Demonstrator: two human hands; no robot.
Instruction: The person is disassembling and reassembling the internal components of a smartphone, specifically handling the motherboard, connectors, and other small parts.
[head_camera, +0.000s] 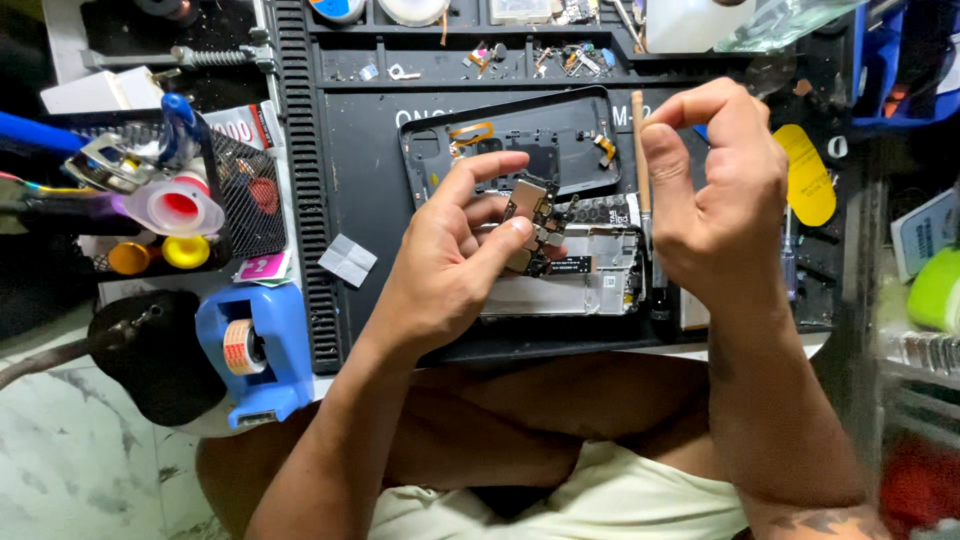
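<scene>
My left hand pinches a small phone circuit board between thumb and fingers, lifted just above an opened phone body lying on the black work mat. My right hand grips a thin wooden-handled tool upright, its shaft pointing down beside the phone's right edge. Behind the hands a dark phone back frame with an orange flex cable lies flat on the mat.
A blue tape dispenser sits at the near left. A black mesh basket with bottles and tools stands left of the mat. Small screws and parts fill the mat's rear tray. A yellow pry pick lies right; shelves crowd the right edge.
</scene>
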